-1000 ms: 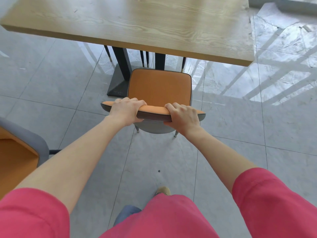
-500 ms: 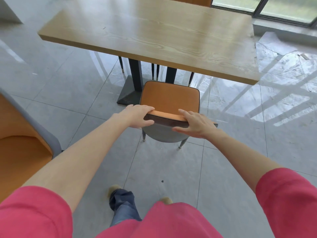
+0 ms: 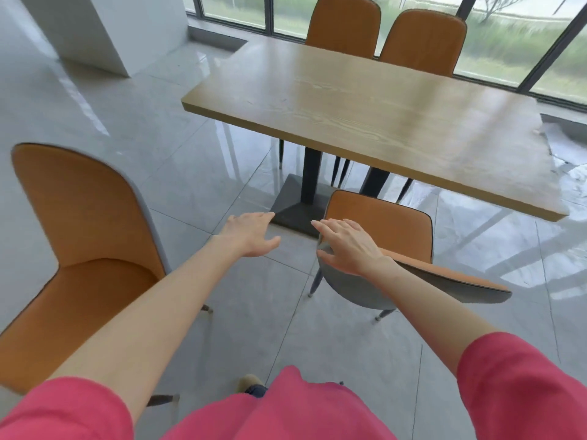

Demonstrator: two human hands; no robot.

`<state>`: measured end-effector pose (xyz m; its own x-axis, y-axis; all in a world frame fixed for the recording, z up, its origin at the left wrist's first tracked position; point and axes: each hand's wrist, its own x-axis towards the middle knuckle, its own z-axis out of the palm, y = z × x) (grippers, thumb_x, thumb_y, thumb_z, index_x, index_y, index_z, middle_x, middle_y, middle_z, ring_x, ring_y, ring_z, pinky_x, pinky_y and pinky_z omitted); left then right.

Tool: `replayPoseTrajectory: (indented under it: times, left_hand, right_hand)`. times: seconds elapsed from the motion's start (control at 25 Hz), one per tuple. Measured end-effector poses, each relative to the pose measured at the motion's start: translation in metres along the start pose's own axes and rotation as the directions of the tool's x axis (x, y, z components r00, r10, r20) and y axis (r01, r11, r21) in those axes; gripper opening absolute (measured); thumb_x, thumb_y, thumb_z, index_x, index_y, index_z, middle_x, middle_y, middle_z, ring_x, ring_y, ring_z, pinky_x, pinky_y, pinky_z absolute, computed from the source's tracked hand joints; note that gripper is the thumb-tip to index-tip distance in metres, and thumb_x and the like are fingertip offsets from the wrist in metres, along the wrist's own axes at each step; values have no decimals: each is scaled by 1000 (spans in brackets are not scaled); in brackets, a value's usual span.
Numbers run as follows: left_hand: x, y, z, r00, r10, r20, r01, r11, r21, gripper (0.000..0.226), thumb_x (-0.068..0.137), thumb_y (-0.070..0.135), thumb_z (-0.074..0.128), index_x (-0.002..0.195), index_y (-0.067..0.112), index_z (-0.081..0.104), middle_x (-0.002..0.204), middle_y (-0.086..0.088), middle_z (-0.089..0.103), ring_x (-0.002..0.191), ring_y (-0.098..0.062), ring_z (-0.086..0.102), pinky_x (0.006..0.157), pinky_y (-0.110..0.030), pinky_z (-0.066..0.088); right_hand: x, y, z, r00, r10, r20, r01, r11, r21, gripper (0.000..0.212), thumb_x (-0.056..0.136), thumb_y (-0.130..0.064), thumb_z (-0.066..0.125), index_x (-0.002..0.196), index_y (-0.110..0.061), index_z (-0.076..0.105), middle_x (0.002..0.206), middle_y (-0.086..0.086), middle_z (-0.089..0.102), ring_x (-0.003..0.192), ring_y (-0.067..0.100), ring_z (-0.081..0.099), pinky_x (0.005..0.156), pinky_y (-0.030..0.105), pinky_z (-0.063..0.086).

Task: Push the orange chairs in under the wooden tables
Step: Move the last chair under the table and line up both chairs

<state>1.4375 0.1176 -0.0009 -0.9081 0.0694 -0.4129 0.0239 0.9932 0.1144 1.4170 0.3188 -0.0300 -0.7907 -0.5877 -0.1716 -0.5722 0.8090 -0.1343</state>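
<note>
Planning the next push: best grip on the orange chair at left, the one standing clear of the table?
Probably the top rim of the backrest of the left chair, both hands spread along it, coming from behind. Its seat faces right, roughly toward the wooden table, and the left hand is open and free.

Orange chair (image 3: 381, 217) partly under wooden table (image 3: 365, 103)

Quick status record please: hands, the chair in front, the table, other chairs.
left hand: open, in the air, off the chair
right hand: open, fingers spread over the left end of the backrest; contact unclear
chair in front: seat front just under the table edge, backrest well clear of it
table: wooden, top bare
chair at left: out on the floor, away from the table
far chairs: two, at the table's far side
</note>
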Motion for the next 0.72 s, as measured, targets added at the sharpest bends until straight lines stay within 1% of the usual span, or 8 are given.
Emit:
replayPoseTrajectory:
  times: [0.08, 0.28, 0.48, 0.6, 0.72]
  left_hand:
    - [-6, -36, 0, 999, -52, -14, 52, 999, -8, 63, 95, 43, 40, 149, 16, 21, 155, -2, 31, 142, -23, 32, 113, -43, 29]
    - [-18, -117, 3, 985, -170, -25, 168, 983, -69, 66, 95, 44, 39, 151, 16, 16, 158, -2, 23, 144, -22, 27, 116, -43, 26]
    - [-21, -165, 8, 969, -246, -16, 241, 957, -159, 67, 96, 44, 37, 151, 15, 11, 160, -6, 14, 148, -22, 14, 119, -42, 20]
    - [-13, -188, 8, 947, -319, -35, 304, 927, -220, 67, 97, 43, 37, 151, 15, 10, 161, -8, 8, 149, -24, 6, 119, -41, 18]
    - [0, -212, -3, 922, -379, -74, 348, 899, -266, 67, 97, 41, 36, 152, 15, 9, 161, -9, 6, 150, -25, 3, 118, -41, 18]
  right_hand:
    - [29, -27, 1, 999, -52, 4, 52, 998, -22, 62, 95, -37, 48, 149, -17, 23, 152, 6, 35, 142, 22, 29, 117, 36, 20]
    - [92, -86, 5, 988, -153, 6, 153, 987, -58, 63, 95, -39, 49, 148, -18, 23, 153, 5, 33, 142, 22, 27, 117, 36, 19]
    - [146, -120, 8, 965, -256, 51, 260, 962, -81, 65, 94, -39, 49, 149, -20, 22, 154, 3, 31, 144, 20, 24, 118, 34, 16]
    - [181, -133, 10, 946, -315, 78, 322, 942, -95, 66, 94, -39, 49, 150, -19, 20, 155, 2, 29, 144, 20, 22, 118, 35, 15]
    - [221, -146, 8, 914, -390, 117, 401, 911, -98, 66, 94, -38, 50, 150, -20, 19, 155, 2, 27, 144, 20, 21, 118, 35, 15]
